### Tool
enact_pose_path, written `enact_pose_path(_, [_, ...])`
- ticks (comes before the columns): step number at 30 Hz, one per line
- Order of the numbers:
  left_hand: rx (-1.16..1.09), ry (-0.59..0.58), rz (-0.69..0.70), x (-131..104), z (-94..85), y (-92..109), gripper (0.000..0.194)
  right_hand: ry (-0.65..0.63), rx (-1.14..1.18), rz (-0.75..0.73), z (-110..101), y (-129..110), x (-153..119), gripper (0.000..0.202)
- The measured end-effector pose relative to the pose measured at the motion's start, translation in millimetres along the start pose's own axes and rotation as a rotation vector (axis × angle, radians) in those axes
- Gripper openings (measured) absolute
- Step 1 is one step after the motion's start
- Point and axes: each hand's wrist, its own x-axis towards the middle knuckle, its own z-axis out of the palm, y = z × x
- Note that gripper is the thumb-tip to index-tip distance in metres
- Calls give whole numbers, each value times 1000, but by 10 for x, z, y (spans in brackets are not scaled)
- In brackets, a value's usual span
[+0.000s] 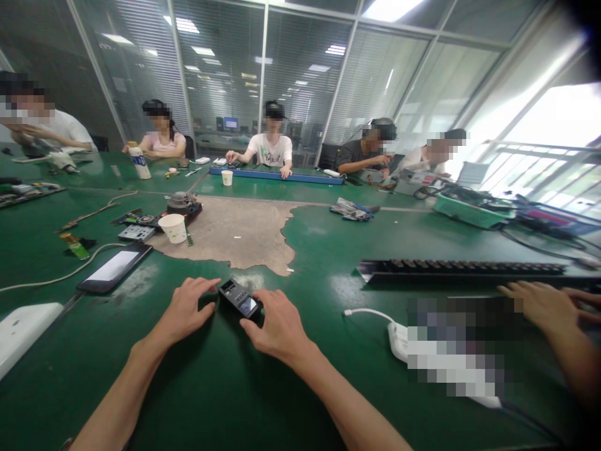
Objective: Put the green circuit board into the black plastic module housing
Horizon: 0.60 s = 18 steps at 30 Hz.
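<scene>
A small black rectangular device (239,299) with a little lit window lies at a slant on the green table (220,388). My right hand (279,319) has its thumb and fingers around the device's right end. At the device's left end, my left hand (192,307) is held with thumb and fingers apart, the fingertips close to its corner and nothing between them. The underside of the device is hidden.
A phone (115,268) and a white power strip (23,332) lie at left. Beyond the hands stands a paper cup (173,228). At right are a long black rail (460,272), a white adapter (399,341) and another person's hand (544,307). Several people sit opposite.
</scene>
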Motion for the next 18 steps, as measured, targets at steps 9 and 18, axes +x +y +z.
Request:
enact_pose_path(9, [8,-44,-1,-12,17,17,53,19,71,13,49,-1,12,39])
enact_pose_path(18, [-3,-43,10,-14,15,39,43,311,331,75,-103,81,156,42])
